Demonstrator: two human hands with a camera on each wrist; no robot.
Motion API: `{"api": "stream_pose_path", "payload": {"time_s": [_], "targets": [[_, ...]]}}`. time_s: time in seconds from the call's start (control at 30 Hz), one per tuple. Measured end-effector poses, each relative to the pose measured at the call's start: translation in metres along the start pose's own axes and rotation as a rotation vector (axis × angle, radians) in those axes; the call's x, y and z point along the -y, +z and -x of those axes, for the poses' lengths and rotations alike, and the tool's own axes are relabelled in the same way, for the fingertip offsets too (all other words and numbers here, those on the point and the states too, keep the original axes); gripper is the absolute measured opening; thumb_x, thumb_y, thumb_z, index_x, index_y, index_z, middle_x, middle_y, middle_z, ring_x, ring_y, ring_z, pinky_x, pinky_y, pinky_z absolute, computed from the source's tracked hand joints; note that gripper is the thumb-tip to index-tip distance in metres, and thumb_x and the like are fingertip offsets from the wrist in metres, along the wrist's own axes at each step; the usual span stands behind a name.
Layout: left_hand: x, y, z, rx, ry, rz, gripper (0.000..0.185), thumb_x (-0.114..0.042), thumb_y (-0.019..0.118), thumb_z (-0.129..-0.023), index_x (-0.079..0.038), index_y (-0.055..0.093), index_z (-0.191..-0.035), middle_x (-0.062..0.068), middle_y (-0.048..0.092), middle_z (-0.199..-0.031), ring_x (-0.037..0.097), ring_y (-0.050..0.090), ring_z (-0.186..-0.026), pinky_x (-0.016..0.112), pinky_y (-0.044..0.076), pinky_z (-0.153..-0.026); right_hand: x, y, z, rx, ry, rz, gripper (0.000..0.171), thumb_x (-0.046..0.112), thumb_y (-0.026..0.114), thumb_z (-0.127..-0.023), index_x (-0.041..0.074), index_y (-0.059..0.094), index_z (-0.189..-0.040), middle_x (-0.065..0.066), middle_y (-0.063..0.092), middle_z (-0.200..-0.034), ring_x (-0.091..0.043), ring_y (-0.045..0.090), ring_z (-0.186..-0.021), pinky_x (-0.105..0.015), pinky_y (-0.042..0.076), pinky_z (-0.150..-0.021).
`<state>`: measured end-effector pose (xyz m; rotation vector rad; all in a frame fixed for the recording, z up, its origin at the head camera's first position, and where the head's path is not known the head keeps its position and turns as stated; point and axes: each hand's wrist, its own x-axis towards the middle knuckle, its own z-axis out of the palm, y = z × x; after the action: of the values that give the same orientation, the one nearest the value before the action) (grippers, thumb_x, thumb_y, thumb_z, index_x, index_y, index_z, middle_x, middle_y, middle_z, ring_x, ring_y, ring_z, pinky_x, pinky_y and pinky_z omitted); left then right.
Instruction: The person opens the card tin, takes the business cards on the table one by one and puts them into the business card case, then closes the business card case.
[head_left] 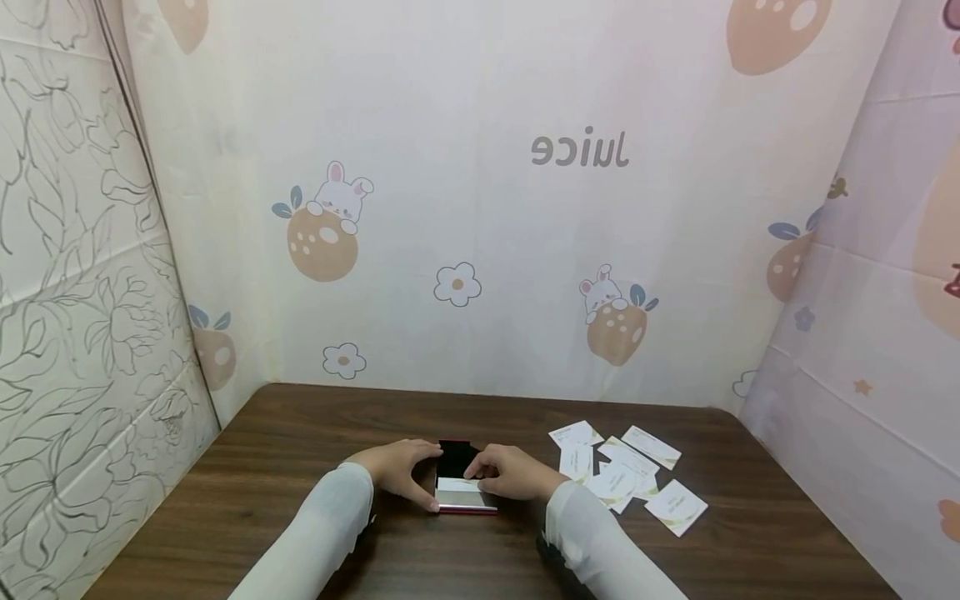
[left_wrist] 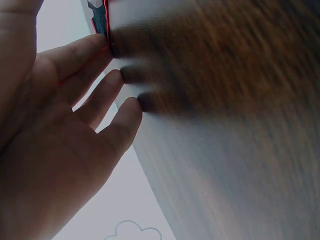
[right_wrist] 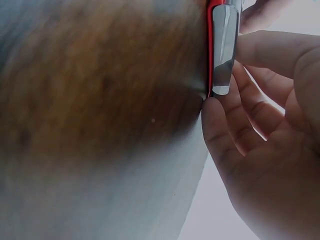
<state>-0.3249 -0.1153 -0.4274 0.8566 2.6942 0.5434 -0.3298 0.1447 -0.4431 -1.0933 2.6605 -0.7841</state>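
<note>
hands [head_left: 397, 471] and [head_left: 513, 472] pinch card case [head_left: 461, 492] from both sides, each grip curled, beside loose cards [head_left: 630, 479].

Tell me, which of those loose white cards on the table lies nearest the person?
The card at the front right of the scatter. It lies apart from the overlapping pile of cards, closest to the table's near edge.

The table [head_left: 300, 467] is dark brown wood grain with a smooth, slightly sheeny top. The card case [head_left: 465, 492] shows a polished, mirror-like metal face [right_wrist: 222, 50] edged in glossy red, with a matt black lining, possibly cloth. The loose cards [head_left: 630, 475] look like smooth white paper. The sleeves [head_left: 330, 525] are soft, matt, pale cloth. The printed backdrop [head_left: 480, 208] seems creased fabric.
</note>
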Motion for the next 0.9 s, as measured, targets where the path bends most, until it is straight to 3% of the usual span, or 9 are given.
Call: {"api": "stream_pose_path", "payload": {"time_s": [0.23, 0.4, 0.57, 0.77, 0.9], "targets": [[0.003, 0.003, -0.002, 0.000, -0.012, -0.006, 0.094, -0.053, 0.086, -0.074, -0.010, 0.049, -0.148, 0.008, 0.045, -0.152, 0.029, 0.039, -0.140, 0.050, 0.035, -0.111, -0.002, 0.000, 0.000, 0.004, -0.013, 0.018, 0.018, 0.005, 0.067, -0.094, 0.015, 0.075, -0.106, 0.005, 0.062, -0.099, -0.004, 0.055, -0.086, -0.025, 0.050, -0.079], [0.004, 0.003, -0.003, -0.001, -0.010, -0.007, 0.094, -0.054, 0.085, -0.074, -0.010, 0.049, -0.148, 0.008, 0.045, -0.152, 0.029, 0.039, -0.140, 0.050, 0.035, -0.111, 0.002, -0.006, 0.006, -0.002, -0.019, 0.049, 0.016, 0.012, 0.066, -0.097, 0.015, 0.073, -0.111, 0.004, 0.066, -0.109, -0.008, 0.060, -0.098, -0.030, 0.051, -0.085], [0.005, 0.003, -0.004, 0.003, 0.014, -0.013, 0.094, -0.054, 0.085, -0.074, -0.010, 0.048, -0.149, 0.009, 0.045, -0.152, 0.030, 0.039, -0.141, 0.050, 0.034, -0.112, 0.000, -0.018, 0.022, -0.070, 0.002, 0.060, 0.018, 0.013, 0.066, -0.097, 0.012, 0.071, -0.114, 0.002, 0.067, -0.112, -0.014, 0.062, -0.105, -0.036, 0.052, -0.090], [0.006, 0.003, -0.003, 0.003, 0.018, -0.001, 0.094, -0.052, 0.085, -0.075, -0.009, 0.048, -0.149, 0.009, 0.044, -0.153, 0.031, 0.038, -0.141, 0.051, 0.034, -0.112, -0.014, -0.037, 0.048, -0.167, 0.108, 0.067, 0.020, 0.011, 0.068, -0.095, 0.005, 0.071, -0.114, -0.003, 0.068, -0.109, -0.022, 0.064, -0.100, -0.044, 0.053, -0.087], [0.006, 0.003, -0.002, 0.006, -0.002, 0.000, 0.094, -0.054, 0.085, -0.074, -0.011, 0.048, -0.149, 0.008, 0.043, -0.154, 0.030, 0.037, -0.142, 0.052, 0.034, -0.112, -0.026, -0.050, 0.067, -0.228, 0.190, 0.097, 0.021, 0.013, 0.070, -0.093, 0.002, 0.071, -0.111, -0.004, 0.070, -0.102, -0.022, 0.065, -0.092, -0.043, 0.054, -0.079]]}}
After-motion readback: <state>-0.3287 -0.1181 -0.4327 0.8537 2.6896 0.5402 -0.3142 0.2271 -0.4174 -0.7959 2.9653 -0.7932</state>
